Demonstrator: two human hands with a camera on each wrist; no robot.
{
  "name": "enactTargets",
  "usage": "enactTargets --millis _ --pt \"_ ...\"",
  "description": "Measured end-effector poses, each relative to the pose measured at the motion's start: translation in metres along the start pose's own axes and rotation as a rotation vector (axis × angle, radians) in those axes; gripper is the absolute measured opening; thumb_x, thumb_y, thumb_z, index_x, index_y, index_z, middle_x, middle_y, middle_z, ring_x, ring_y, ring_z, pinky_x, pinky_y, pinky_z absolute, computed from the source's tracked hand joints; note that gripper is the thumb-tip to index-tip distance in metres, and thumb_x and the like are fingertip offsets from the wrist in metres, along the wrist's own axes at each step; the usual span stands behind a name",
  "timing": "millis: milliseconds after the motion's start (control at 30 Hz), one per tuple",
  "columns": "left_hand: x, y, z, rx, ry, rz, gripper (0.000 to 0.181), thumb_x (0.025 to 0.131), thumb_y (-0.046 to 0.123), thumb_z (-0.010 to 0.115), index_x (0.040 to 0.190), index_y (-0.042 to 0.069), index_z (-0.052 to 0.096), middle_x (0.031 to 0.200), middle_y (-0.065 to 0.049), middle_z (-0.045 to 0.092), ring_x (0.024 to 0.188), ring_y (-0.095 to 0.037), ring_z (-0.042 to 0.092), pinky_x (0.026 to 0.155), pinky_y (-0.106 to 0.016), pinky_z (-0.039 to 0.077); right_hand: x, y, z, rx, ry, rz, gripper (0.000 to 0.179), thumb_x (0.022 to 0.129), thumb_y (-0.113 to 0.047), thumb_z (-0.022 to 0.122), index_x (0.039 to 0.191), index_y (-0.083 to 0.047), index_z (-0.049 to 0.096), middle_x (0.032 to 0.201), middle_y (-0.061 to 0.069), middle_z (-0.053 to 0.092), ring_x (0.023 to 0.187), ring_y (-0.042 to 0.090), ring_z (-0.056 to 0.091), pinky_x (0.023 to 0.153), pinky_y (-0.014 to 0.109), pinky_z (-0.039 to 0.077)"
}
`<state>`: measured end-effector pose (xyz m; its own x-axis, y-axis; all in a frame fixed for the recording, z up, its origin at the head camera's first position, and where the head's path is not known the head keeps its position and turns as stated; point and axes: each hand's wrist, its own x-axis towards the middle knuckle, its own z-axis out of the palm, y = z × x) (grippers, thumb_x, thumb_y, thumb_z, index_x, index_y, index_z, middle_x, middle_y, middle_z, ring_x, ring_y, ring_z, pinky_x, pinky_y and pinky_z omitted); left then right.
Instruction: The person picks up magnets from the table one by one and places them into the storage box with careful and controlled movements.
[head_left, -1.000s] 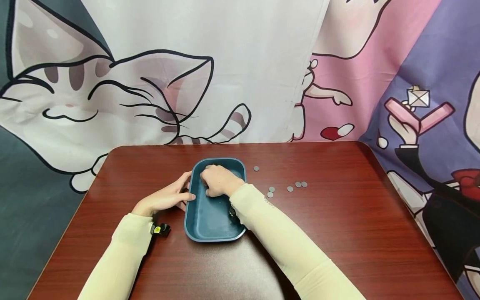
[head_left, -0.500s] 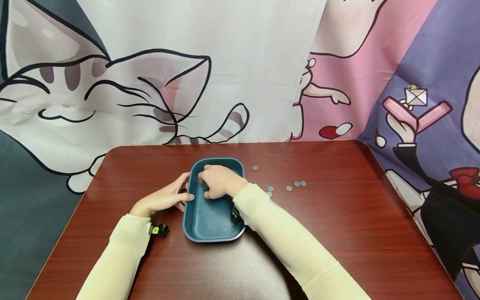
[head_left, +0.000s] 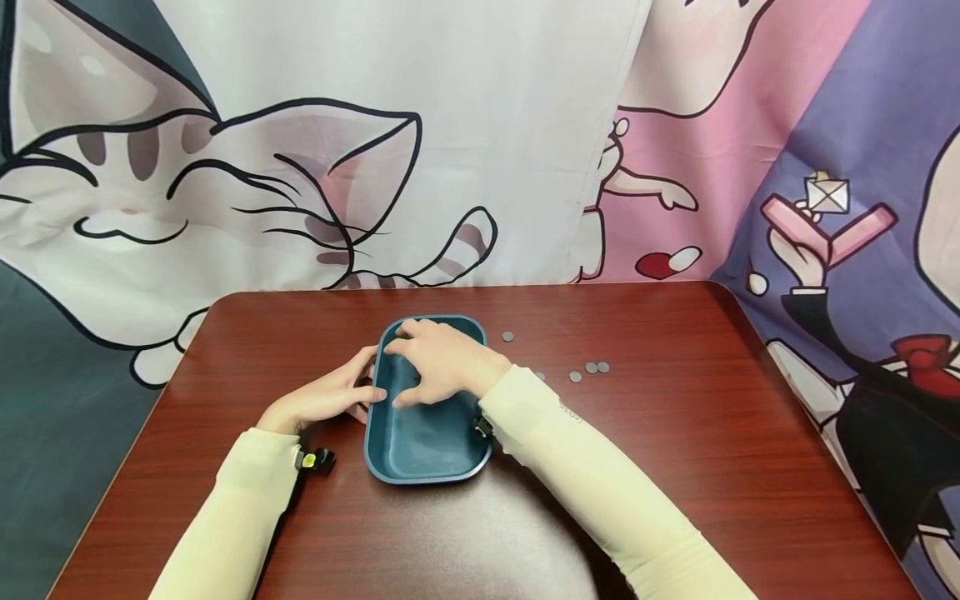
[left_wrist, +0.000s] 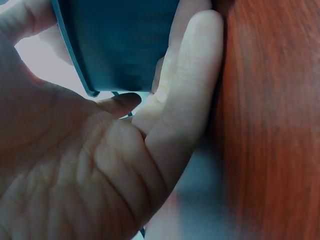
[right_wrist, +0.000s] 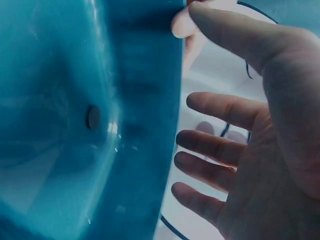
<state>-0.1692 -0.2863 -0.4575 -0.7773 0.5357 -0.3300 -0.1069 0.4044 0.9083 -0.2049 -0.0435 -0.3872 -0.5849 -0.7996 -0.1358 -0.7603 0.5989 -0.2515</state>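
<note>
A blue rectangular plastic tray (head_left: 427, 454) sits on the table. On its left side, my left hand (head_left: 322, 400) holds it, thumb over the rim and the other fingers along the outer wall. The left wrist view has the tray's wall (left_wrist: 117, 50) between thumb and fingers. Above the tray's far half is my right hand (head_left: 442, 362), its fingers spread and holding nothing. In the right wrist view a small dark disc like a coin (right_wrist: 93, 117) lies in the tray, near the wall. Several grey coins (head_left: 575, 377) lie on the table right of the tray.
The brown wooden table (head_left: 675, 467) carries one more coin (head_left: 507, 337) near the tray's far right corner. Behind the table hangs a cartoon-printed curtain (head_left: 510, 125). The right sleeve (head_left: 592, 475) partly covers the coins nearest the tray.
My right hand's fingers have spread from a bunched pose and lifted slightly from the tray floor. The right sleeve now hides a nearby coin. My left hand stays on the tray.
</note>
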Motion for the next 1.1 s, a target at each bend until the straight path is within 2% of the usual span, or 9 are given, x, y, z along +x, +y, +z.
enactTargets --millis 167,400,767,933,1100 --pt "0.003 0.003 0.003 -0.001 0.012 -0.005 0.074 0.105 0.018 0.056 0.162 0.014 0.01 0.138 -0.028 0.046 0.1 -0.029 0.072 0.078 -0.043 0.065 -0.024 0.023 -0.004 0.029 0.089 -0.019 0.082 0.085 -0.066 0.074 0.15 -0.02 0.054 0.154 0.006 0.048 0.134 0.023 0.052 0.113 0.039 0.048" --pt "0.005 0.004 0.006 0.006 0.011 0.013 0.074 0.104 0.019 0.059 0.162 0.014 0.013 0.135 -0.029 0.048 0.097 -0.03 0.074 0.077 -0.044 0.065 -0.077 0.073 -0.006 0.067 0.189 0.015 0.084 0.085 -0.064 0.075 0.149 -0.013 0.055 0.154 0.011 0.049 0.136 0.027 0.053 0.117 0.044 0.043" --pt "0.003 0.002 0.004 0.053 0.034 0.01 0.074 0.104 0.02 0.059 0.162 0.014 0.014 0.136 -0.028 0.047 0.096 -0.029 0.073 0.077 -0.042 0.065 -0.146 0.138 0.001 0.062 0.243 0.139 0.078 0.085 -0.056 0.078 0.142 -0.006 0.06 0.145 0.015 0.055 0.134 0.032 0.053 0.116 0.05 0.044" --pt "0.003 0.002 0.004 0.062 0.034 0.011 0.075 0.104 0.02 0.06 0.162 0.015 0.013 0.136 -0.028 0.048 0.096 -0.028 0.074 0.077 -0.042 0.065 -0.17 0.164 0.011 0.036 0.264 0.165 0.069 0.084 -0.047 0.083 0.133 -0.002 0.065 0.128 0.013 0.062 0.118 0.029 0.06 0.107 0.047 0.05" --pt "0.001 0.001 0.002 0.066 0.03 0.019 0.076 0.104 0.02 0.06 0.163 0.015 0.012 0.137 -0.028 0.05 0.099 -0.029 0.073 0.076 -0.042 0.065 -0.187 0.182 0.023 0.038 0.277 0.178 0.059 0.08 -0.039 0.088 0.124 -0.003 0.07 0.109 0.012 0.063 0.093 0.024 0.061 0.088 0.042 0.054"
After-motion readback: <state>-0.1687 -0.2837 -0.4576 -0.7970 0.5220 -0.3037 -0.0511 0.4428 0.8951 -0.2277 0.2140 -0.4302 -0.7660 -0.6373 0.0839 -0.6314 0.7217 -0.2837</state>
